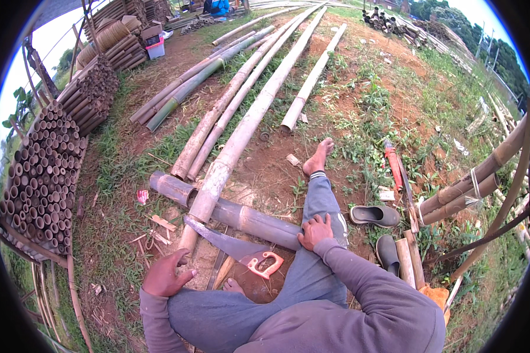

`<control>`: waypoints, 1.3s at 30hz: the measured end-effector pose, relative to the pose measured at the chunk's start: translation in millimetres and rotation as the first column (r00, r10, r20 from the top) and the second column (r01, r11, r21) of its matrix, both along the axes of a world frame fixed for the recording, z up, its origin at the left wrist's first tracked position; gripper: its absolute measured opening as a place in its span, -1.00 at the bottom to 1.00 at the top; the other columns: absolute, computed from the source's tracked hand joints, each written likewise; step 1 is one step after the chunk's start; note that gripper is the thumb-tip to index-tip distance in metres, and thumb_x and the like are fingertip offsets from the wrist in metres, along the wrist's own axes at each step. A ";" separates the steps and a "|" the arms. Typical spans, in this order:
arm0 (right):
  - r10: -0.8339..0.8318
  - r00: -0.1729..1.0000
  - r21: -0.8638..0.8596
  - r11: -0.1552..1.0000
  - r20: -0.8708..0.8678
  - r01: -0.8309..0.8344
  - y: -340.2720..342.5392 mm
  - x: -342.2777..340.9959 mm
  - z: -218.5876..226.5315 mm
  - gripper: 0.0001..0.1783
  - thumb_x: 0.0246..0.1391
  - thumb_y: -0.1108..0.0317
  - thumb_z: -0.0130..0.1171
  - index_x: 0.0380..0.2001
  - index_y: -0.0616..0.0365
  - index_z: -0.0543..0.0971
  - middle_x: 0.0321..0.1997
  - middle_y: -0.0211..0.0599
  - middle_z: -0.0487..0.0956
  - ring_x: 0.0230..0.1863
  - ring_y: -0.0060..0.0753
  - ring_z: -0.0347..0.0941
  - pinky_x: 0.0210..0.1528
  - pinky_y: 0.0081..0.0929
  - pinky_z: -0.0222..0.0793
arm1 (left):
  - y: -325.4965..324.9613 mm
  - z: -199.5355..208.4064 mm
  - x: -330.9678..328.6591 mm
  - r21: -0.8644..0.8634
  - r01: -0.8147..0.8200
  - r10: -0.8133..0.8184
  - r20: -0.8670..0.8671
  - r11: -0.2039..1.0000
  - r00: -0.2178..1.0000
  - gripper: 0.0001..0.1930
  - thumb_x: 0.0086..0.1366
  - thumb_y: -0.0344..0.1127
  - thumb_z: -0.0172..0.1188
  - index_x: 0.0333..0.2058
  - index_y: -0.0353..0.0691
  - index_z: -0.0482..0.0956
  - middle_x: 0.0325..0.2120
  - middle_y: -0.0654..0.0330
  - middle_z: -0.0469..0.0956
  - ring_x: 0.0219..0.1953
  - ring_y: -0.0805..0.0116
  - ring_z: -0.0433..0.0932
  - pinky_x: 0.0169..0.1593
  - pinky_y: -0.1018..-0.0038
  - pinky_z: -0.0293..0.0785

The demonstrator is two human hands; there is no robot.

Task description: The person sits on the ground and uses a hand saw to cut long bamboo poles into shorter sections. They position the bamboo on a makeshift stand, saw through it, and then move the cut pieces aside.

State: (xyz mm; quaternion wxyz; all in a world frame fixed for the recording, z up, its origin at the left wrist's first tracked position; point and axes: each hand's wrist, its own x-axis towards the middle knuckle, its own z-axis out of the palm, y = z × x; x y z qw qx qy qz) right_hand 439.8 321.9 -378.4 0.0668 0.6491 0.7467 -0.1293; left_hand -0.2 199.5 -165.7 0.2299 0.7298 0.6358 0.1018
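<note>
Head view | orange-handled metal handsaw (pixel 234 247) laid lower centre | left hand (pixel 168 274) held with fingers parted | right hand (pixel 317 232) spread on blue-trousered knee (pixel 337 226)

The saw blade (pixel 222 242) is made of dull, stained metal, its handle (pixel 275 268) apparently of smooth plastic; blotched bamboo is seen in the pole (pixel 241 141), matt cloth in the trousers (pixel 309 267).

From the left hand (pixel 168 274), open toward nine over grassy brown ground (pixel 113 262); barred at one by a long pale bamboo pole (pixel 254 116), at two by a grey-bladed, orange-handled handsaw (pixel 237 246), farther out by a thick grey-brown bamboo log (pixel 247 220).
</note>
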 end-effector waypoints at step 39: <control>-0.008 1.000 -0.044 0.999 0.023 0.009 -2.7 3.0 9.7 -0.36 0.31 -0.15 0.05 0.26 0.00 0.63 0.40 -0.21 0.55 0.58 -0.09 0.17 0.66 0.38 -0.34 | -5.2 101.9 83.6 0.601 -0.023 -0.410 0.572 0.799 0.711 -0.84 0.14 -0.40 0.52 -0.28 -0.19 0.77 -0.13 0.04 0.73 0.08 -0.01 0.67 0.19 0.10 0.57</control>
